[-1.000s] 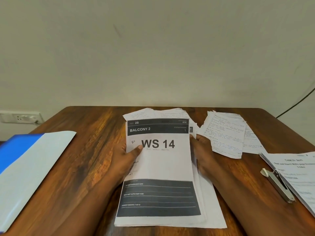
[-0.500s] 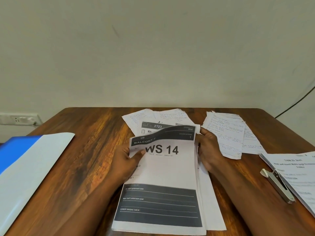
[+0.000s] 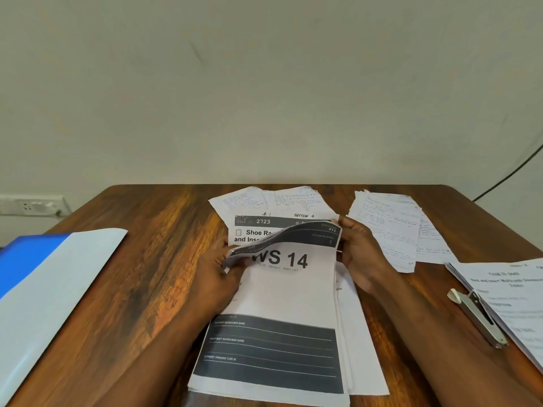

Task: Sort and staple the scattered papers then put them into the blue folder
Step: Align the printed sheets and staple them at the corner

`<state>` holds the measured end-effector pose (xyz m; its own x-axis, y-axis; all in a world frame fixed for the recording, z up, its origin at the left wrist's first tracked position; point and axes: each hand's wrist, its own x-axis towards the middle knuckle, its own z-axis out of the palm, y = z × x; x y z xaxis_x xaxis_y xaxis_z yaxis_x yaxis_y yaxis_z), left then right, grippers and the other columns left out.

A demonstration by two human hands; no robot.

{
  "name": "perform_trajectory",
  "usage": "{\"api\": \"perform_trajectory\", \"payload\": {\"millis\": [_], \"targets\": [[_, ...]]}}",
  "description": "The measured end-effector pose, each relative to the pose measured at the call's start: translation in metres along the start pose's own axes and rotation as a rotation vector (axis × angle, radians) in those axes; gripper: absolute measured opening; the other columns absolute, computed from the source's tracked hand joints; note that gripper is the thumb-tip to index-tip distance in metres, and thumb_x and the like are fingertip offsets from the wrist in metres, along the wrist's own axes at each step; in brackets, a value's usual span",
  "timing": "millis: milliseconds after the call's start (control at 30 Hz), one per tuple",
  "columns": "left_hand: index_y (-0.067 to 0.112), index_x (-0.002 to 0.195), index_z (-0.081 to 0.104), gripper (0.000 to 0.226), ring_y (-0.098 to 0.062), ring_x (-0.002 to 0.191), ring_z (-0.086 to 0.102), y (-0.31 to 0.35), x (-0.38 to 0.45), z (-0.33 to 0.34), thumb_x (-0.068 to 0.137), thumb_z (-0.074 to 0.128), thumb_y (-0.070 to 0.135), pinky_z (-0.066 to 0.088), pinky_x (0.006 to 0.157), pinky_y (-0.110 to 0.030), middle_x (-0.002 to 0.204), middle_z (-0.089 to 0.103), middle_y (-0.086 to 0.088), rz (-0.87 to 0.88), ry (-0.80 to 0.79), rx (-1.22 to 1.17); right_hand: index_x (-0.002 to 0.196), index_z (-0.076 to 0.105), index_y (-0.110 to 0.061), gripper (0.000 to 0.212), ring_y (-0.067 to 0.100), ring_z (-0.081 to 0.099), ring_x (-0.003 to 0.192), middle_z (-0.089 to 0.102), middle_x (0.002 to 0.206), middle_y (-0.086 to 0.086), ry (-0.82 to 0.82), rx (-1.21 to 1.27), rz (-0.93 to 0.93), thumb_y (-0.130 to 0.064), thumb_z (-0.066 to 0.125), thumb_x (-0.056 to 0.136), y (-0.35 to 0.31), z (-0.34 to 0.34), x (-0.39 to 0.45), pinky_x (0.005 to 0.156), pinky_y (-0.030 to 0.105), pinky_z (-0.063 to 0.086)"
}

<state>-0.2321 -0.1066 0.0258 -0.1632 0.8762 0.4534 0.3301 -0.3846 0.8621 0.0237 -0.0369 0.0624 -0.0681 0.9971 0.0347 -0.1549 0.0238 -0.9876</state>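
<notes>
A stack of printed sheets lies in the middle of the wooden table (image 3: 152,254). Its top sheet, marked "WS 14" (image 3: 282,292), has its upper left corner curled toward me. My left hand (image 3: 219,274) pinches that curled corner. My right hand (image 3: 360,254) holds the sheet's upper right edge between thumb and fingers. Under it shows a sheet headed "2723" (image 3: 258,227). Handwritten pages (image 3: 264,199) lie behind the stack. The blue folder (image 3: 44,283) lies open at the left edge. A metal stapler (image 3: 477,320) rests at the right.
Another pile of handwritten pages (image 3: 395,227) lies right of my right hand. A printed task sheet (image 3: 514,304) sits at the right edge, under the stapler. A wall socket (image 3: 32,205) is at the left and a black cable (image 3: 511,168) runs down the wall at the right.
The top of the "WS 14" sheet has been peeled back from the stack, uncovering the "2723" sheet. My right hand has moved up to the sheet's top right corner.
</notes>
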Motion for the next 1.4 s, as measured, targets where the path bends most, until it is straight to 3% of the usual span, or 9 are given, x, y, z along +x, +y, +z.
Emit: {"api": "perform_trajectory", "payload": {"millis": [200, 300, 400, 500, 567, 767, 933, 1167, 1400], "targets": [[0.046, 0.108, 0.075, 0.046, -0.003, 0.072, 0.068, -0.008, 0.000, 0.001, 0.095, 0.073, 0.003, 0.051, 0.059, -0.013, 0.105, 0.077, 0.007, -0.012, 0.011, 0.026, 0.101, 0.074, -0.022, 0.028, 0.021, 0.075, 0.087, 0.078, 0.098, 0.007, -0.024, 0.203, 0.040, -0.024, 0.047, 0.108, 0.001, 0.012, -0.008, 0.079, 0.037, 0.061], [0.026, 0.117, 0.076, 0.032, -0.004, 0.079, 0.071, -0.010, 0.001, 0.000, 0.095, 0.073, 0.003, 0.053, 0.062, -0.014, 0.109, 0.079, 0.009, -0.021, 0.030, 0.021, 0.106, 0.073, -0.022, 0.029, 0.021, 0.077, 0.092, 0.079, 0.107, 0.008, -0.033, 0.226, -0.002, -0.020, 0.045, 0.110, 0.003, 0.017, -0.011, 0.081, 0.037, 0.062], [0.030, 0.119, 0.075, 0.035, -0.003, 0.083, 0.072, -0.010, 0.001, 0.000, 0.094, 0.073, 0.004, 0.054, 0.066, -0.014, 0.109, 0.079, 0.013, -0.024, 0.035, 0.026, 0.104, 0.074, -0.019, 0.032, 0.025, 0.076, 0.096, 0.079, 0.108, 0.008, -0.035, 0.264, -0.042, -0.021, 0.042, 0.110, 0.003, 0.016, -0.012, 0.082, 0.037, 0.062], [0.055, 0.106, 0.074, 0.054, -0.007, 0.080, 0.070, -0.008, 0.002, 0.001, 0.093, 0.074, 0.003, 0.053, 0.065, -0.017, 0.108, 0.078, 0.010, -0.011, 0.032, 0.055, 0.110, 0.074, -0.018, 0.033, 0.032, 0.071, 0.110, 0.077, 0.115, 0.008, -0.016, 0.149, -0.159, -0.032, 0.044, 0.108, 0.006, 0.013, -0.008, 0.092, 0.044, 0.057], [0.065, 0.101, 0.071, 0.064, -0.005, 0.071, 0.066, -0.008, 0.002, 0.002, 0.093, 0.074, 0.001, 0.050, 0.060, -0.015, 0.103, 0.078, 0.009, 0.002, 0.031, 0.063, 0.122, 0.069, -0.021, 0.029, 0.023, 0.072, 0.111, 0.077, 0.116, 0.001, 0.020, 0.019, -0.265, -0.039, 0.058, 0.102, 0.005, 0.010, -0.006, 0.092, 0.038, 0.060], [0.041, 0.107, 0.074, 0.055, 0.003, 0.075, 0.069, -0.010, 0.000, 0.004, 0.092, 0.067, -0.012, 0.051, 0.063, -0.009, 0.094, 0.075, 0.010, 0.046, 0.017, 0.034, 0.129, 0.069, -0.029, 0.049, -0.001, 0.069, 0.104, 0.073, 0.113, -0.014, 0.048, -0.487, -0.519, -0.023, 0.086, 0.083, -0.001, 0.007, -0.006, 0.081, 0.008, 0.053], [0.030, 0.115, 0.077, 0.047, -0.005, 0.113, 0.070, -0.010, 0.000, 0.003, 0.092, 0.069, -0.011, 0.057, 0.086, -0.017, 0.122, 0.076, 0.006, 0.127, -0.015, 0.052, 0.119, 0.069, -0.040, 0.044, 0.001, 0.066, 0.109, 0.070, 0.119, -0.015, 0.046, -0.633, -0.581, -0.016, 0.084, 0.086, 0.007, 0.005, -0.005, 0.097, 0.011, 0.051], [0.021, 0.125, 0.072, 0.035, -0.010, 0.115, 0.070, -0.014, -0.001, 0.003, 0.094, 0.074, 0.005, 0.063, 0.092, -0.044, 0.122, 0.075, 0.011, 0.017, 0.022, 0.070, 0.131, 0.071, -0.020, 0.044, 0.010, 0.063, 0.110, 0.074, 0.124, 0.002, 0.082, -0.857, -0.781, -0.015, 0.081, 0.088, 0.023, 0.004, 0.003, 0.098, 0.016, 0.045], [0.036, 0.156, 0.026, 0.090, -0.014, 0.121, 0.070, -0.004, -0.002, 0.006, 0.092, 0.073, -0.005, 0.063, 0.089, -0.040, 0.136, 0.069, 0.002, -0.142, -0.018, -0.130, 0.135, 0.067, -0.012, 0.044, 0.023, 0.065, 0.100, 0.071, 0.114, 0.008, 0.043, -0.946, -0.918, -0.010, 0.074, 0.091, 0.031, 0.002, 0.008, 0.087, 0.035, 0.060]]}}
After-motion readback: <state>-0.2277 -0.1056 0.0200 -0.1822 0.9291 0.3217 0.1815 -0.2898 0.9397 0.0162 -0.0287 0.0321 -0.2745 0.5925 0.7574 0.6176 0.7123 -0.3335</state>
